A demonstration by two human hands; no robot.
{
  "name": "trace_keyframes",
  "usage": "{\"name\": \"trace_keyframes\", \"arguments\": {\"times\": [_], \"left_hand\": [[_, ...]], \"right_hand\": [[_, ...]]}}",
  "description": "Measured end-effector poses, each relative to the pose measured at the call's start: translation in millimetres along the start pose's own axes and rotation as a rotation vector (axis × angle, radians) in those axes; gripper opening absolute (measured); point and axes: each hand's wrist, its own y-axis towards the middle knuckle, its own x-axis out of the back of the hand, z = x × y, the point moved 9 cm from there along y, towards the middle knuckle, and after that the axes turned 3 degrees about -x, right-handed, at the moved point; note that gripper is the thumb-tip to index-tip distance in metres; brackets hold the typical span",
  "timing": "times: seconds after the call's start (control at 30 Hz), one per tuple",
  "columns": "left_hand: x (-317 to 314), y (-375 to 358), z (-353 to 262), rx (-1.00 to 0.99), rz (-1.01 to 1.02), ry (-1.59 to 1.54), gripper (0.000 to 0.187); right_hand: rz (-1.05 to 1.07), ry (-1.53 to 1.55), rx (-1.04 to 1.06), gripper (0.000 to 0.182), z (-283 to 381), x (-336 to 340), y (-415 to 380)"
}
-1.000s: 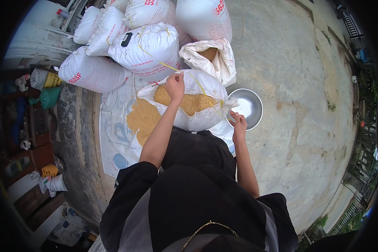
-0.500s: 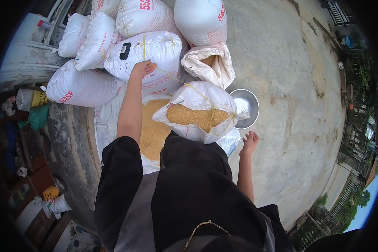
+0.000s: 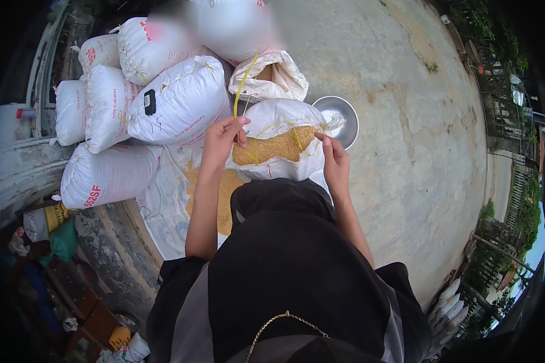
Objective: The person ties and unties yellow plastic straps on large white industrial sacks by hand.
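Two bare hands are at an open woven sack [image 3: 281,170] filled with golden grain [image 3: 275,147], which lies between them. The left hand [image 3: 223,136], its fingers curled, pinches a thin yellow strap [image 3: 242,88] that rises beyond its fingertips. The right hand [image 3: 336,158] has its thumb and forefinger close together at the gathered end of that sack; whether they grip anything cannot be told. Just beyond the right hand sits a round metal basin [image 3: 352,128]. Past the left fingertips, a smaller rolled-open sack [image 3: 292,83] leans near the filled white sacks [image 3: 184,101], one carrying a black device [image 3: 149,102]. Beneath the left forearm, loose grain [image 3: 225,196] spreads over a printed white sheet [image 3: 163,209] on the concrete [image 3: 399,163].
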Motion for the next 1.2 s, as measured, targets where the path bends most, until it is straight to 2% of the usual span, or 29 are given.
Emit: {"name": "trace_keyframes", "arguments": {"times": [0.1,0.13,0.2,0.23,0.3,0.37,0.43,0.47,0.5,0.57,0.6,0.63,0.7,0.73,0.77,0.83,0.87,0.9,0.97,1.03,1.1,1.13,1.17,1.2], "left_hand": [[-85.9,-30.8,-15.9,-0.006,0.185,0.034,0.025],[-105.8,-33.6,-12.8,-0.005,0.198,0.038,0.025],[-143.5,-41.4,-13.1,-0.089,0.241,-0.01,0.025],[-158.3,-42.2,-9.2,-0.088,0.24,-0.007,0.025],[-185.2,-42.5,-14.3,-0.212,0.238,0.062,0.027],[-212.1,-53.7,-23.5,-0.199,0.256,0.09,0.028],[-220.4,-57.1,-28.7,-0.356,0.069,0.309,0.03],[-223.0,-63.5,-41.7,-0.512,-0.059,0.217,0.022],[-235.0,-68.6,-43.8,-0.513,-0.054,0.22,0.022],[-250.4,-92.1,-64.3,-0.743,-0.142,0.265,0.019],[-258.6,-98.7,-67.3,-0.838,-0.179,0.425,0.013],[-262.2,-95.2,-65.6,-0.841,-0.176,0.428,0.013],[-277.4,-100.6,-73.7,-1.05,-0.207,0.657,0.01],[-280.4,-97.2,-73.6,-1.052,-0.202,0.657,0.01],[-283.2,-95.8,-76.2,-1.081,-0.215,0.66,0.009],[-286.0,-98.8,-80.2,-1.102,-0.227,0.669,0.009],[-285.9,-100.4,-86.1,-1.114,-0.267,0.717,0.01],[-285.5,-102.5,-92.1,-1.123,-0.306,0.766,0.01],[-281.1,-92.8,-104.5,-1.087,-0.342,0.759,0.011],[-274.9,-84.3,-125.6,-1.053,-0.38,0.745,0.015],[-260.0,-74.9,-151.7,-0.951,-0.38,0.626,0.021],[-258.4,-78.3,-161.1,-0.955,-0.381,0.629,0.021],[-252.9,-78.6,-164.8,-0.898,-0.337,0.481,0.021],[-246.6,-79.5,-162.9,-0.837,-0.292,0.335,0.02]], "right_hand": [[0.204,0.202,0.046,0.033,62.0,-37.9,-9.7],[0.19,0.204,0.046,0.033,69.4,-30.6,-9.7],[0.401,0.387,-0.219,0.034,57.9,-37.7,-17.3],[0.402,0.39,-0.22,0.034,56.8,-30.0,-17.7],[0.219,0.616,-0.21,0.033,53.2,2.0,-12.5],[0.151,0.686,-0.227,0.033,46.4,26.0,-12.0],[-0.126,0.657,-0.058,0.033,43.3,74.5,-5.7],[-0.129,0.656,-0.011,0.03,43.7,89.6,-3.8],[-0.133,0.66,-0.01,0.03,44.3,97.3,-6.1],[-0.05,0.902,-0.048,0.026,49.4,104.7,-9.5],[-0.063,0.896,-0.035,0.023,54.2,110.7,-7.4],[-0.064,0.901,-0.032,0.023,50.8,111.1,-3.2],[-0.252,0.63,0.156,0.022,55.0,128.7,-1.6],[-0.224,0.645,0.069,0.022,48.6,125.0,0.9],[-0.225,0.645,0.072,0.022,48.9,129.4,3.9],[-0.083,0.822,-0.124,0.023,43.9,118.7,7.4],[-0.068,0.82,-0.147,0.025,50.2,121.0,6.2],[-0.065,0.825,-0.149,0.025,51.9,120.9,4.7],[-0.233,0.351,0.174,0.025,81.3,138.5,-2.9],[-0.2,0.431,0.146,0.027,79.3,136.3,-2.8],[-0.038,0.382,0.093,0.028,58.6,121.6,7.3],[0.012,0.614,0.004,0.027,58.2,119.9,7.8],[0.016,0.616,0.006,0.027,59.7,126.8,11.8],[0.081,0.876,-0.041,0.025,55.2,135.5,17.8]]}}
